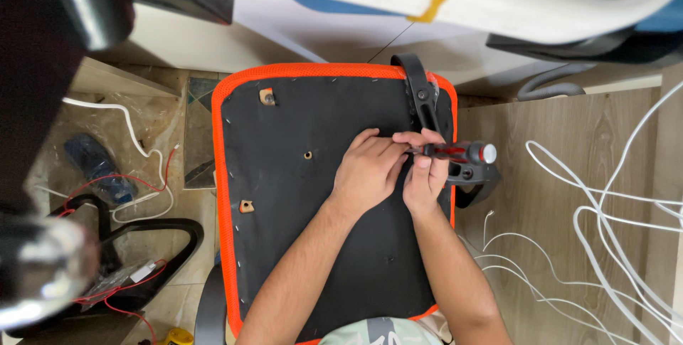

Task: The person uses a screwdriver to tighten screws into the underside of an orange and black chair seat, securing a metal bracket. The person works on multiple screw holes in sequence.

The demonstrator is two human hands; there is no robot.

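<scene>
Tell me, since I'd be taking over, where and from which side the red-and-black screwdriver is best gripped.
Grip the red-and-black screwdriver around its thick ribbed handle, probably coming from the right, the silver-capped end. It lies roughly level with its tip pointing left, where the left hand crowds it; the right hand already holds the handle near the black plastic armrest.

The tip of the red and black screwdriver point(455, 151) is hidden behind the fingers of the left hand point(366, 171) and right hand point(425, 174). What it meets on the chair seat underside point(299, 245) cannot be told. The black armrest bracket point(427, 99) is partly covered by both hands. The chrome tube point(39, 274) at the left edge is blurred and cut off. The white cables point(605, 217) are cut off at the right edge.
</scene>
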